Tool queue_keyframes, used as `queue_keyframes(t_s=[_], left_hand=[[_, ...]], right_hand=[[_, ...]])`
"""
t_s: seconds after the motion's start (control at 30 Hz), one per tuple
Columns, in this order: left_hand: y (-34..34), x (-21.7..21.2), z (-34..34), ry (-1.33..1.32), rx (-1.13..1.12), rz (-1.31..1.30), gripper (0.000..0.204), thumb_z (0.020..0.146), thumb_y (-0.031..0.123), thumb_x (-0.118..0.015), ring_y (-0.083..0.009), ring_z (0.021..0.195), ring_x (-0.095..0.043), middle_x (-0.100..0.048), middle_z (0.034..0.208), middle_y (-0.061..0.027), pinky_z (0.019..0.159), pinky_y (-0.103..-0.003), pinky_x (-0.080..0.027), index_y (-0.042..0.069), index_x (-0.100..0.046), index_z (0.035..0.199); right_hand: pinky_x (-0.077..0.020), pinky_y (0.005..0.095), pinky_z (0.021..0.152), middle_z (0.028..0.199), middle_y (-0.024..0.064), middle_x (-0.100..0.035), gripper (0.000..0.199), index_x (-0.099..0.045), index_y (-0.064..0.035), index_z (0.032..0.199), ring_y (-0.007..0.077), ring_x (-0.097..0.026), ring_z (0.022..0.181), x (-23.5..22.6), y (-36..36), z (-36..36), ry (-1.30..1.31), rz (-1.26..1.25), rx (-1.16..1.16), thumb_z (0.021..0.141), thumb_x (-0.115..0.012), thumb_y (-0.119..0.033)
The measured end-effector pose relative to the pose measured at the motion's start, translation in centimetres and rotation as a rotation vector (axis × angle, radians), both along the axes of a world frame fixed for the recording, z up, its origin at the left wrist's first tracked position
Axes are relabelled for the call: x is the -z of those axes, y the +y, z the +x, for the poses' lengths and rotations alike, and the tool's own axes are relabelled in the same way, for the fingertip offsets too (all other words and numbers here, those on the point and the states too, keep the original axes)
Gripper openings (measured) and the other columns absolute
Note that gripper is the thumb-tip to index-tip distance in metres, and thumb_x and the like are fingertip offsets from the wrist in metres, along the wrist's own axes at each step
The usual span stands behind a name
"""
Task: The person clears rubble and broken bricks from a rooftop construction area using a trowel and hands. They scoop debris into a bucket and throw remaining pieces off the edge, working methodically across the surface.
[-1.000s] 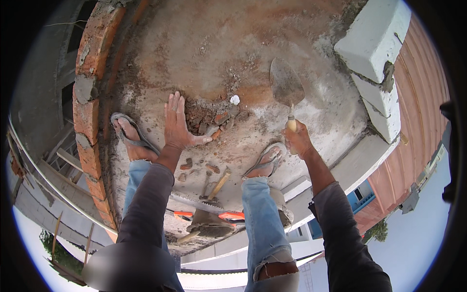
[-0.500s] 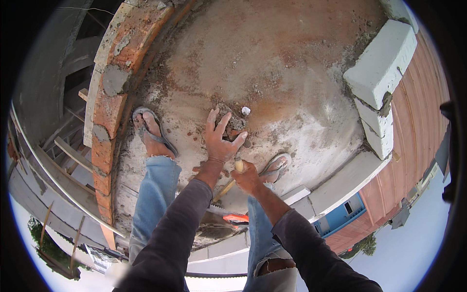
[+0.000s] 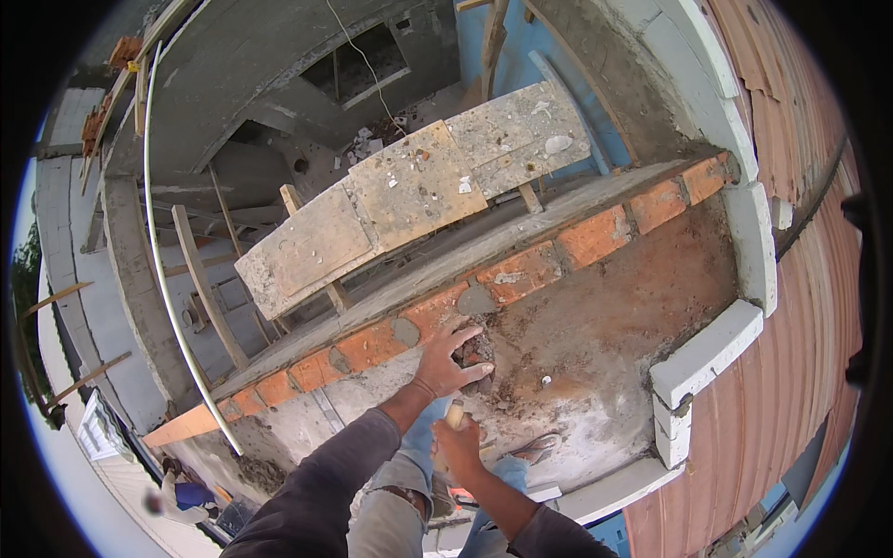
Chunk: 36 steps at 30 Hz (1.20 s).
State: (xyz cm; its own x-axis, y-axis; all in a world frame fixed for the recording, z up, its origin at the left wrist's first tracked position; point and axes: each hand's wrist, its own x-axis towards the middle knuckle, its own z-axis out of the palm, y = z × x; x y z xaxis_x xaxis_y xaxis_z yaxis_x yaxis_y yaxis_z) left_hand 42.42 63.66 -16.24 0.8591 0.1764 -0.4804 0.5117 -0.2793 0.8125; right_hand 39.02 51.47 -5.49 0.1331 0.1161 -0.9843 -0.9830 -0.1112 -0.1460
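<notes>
My left hand (image 3: pixel 446 363) curls its thumb and fingers around a dark clump of mortar rubble (image 3: pixel 478 351) with reddish bits in it. This is close to the low orange brick wall (image 3: pixel 595 238). Just below it, my right hand (image 3: pixel 458 448) grips the pale wooden handle (image 3: pixel 454 415) of a tool. The tool's working end is hidden under the left hand and the rubble. Round grey mortar dabs (image 3: pixel 476 298) sit along the wall's top.
Beyond the wall, dusty boards (image 3: pixel 419 177) lie over a deep room. A long white pipe (image 3: pixel 158 232) leans at left. White blocks (image 3: pixel 707 353) edge the floor on the right, next to rusty corrugated roofing (image 3: pixel 744 418). A white chip (image 3: pixel 546 380) lies on the floor.
My view has swung left toward the brick wall and the drop beyond it. Both hands have moved off the floor by the white chip toward the wall, with the rubble and the tool.
</notes>
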Motion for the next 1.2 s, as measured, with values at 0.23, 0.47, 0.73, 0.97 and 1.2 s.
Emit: queue_keyframes(t_s=[0.23,0.47,0.73,0.97,1.2], left_hand=[[37.4,-6.5,6.9,-0.214,-0.665,1.027,0.078,0.090,0.048,-0.079,-0.0383,0.137,-0.051,-0.054,0.145,-0.0234,0.116,-0.046,-0.040,0.002,-0.053,0.147],[28.3,-3.9,-4.7,-0.023,-0.383,0.878,0.060,0.090,0.027,-0.078,-0.0371,0.129,-0.058,-0.061,0.136,-0.0205,0.112,-0.045,-0.045,0.000,-0.057,0.140],[-13.3,10.5,-14.7,0.422,0.178,0.229,0.121,0.070,0.037,-0.094,-0.0424,0.153,-0.028,-0.028,0.164,-0.0263,0.126,-0.047,-0.030,-0.002,-0.023,0.160],[-28.6,20.5,-23.9,0.663,0.385,0.652,0.152,0.059,0.060,-0.096,-0.0519,0.158,-0.006,-0.005,0.168,-0.0361,0.129,-0.054,-0.017,-0.007,-0.007,0.163],[-31.6,25.9,-24.4,0.606,0.230,0.849,0.165,0.053,0.067,-0.096,-0.0524,0.158,0.002,0.002,0.167,-0.0395,0.130,-0.056,-0.007,-0.012,0.001,0.161]], right_hand=[[-0.0494,0.0330,0.051,0.079,0.0026,-0.054,0.020,-0.050,-0.0086,0.104,0.0135,-0.055,0.060,-0.6,26.8,7.6,0.035,0.379,0.137,0.093,-0.066,-0.014],[-0.0527,0.0338,0.057,0.080,0.0040,-0.061,0.025,-0.052,-0.0026,0.116,0.0141,-0.061,0.065,7.7,3.0,-2.3,-0.471,0.019,-0.210,0.095,-0.066,-0.008],[-0.0571,0.0547,0.084,0.098,0.0303,-0.072,0.045,-0.059,0.0008,0.123,0.0496,-0.070,0.097,26.0,-37.6,7.3,-0.742,-0.648,-0.913,0.088,-0.072,-0.025],[-0.0577,0.0538,0.082,0.108,0.0231,-0.072,0.045,-0.054,-0.0066,0.128,0.0465,-0.071,0.098,35.9,-40.0,6.0,-0.869,-0.539,-1.210,0.092,-0.072,-0.027],[-0.0591,0.0482,0.082,0.106,0.0168,-0.071,0.031,-0.055,-0.0088,0.123,0.0379,-0.074,0.094,31.7,-42.7,-8.0,-0.770,-0.162,-1.528,0.094,-0.064,-0.018]])
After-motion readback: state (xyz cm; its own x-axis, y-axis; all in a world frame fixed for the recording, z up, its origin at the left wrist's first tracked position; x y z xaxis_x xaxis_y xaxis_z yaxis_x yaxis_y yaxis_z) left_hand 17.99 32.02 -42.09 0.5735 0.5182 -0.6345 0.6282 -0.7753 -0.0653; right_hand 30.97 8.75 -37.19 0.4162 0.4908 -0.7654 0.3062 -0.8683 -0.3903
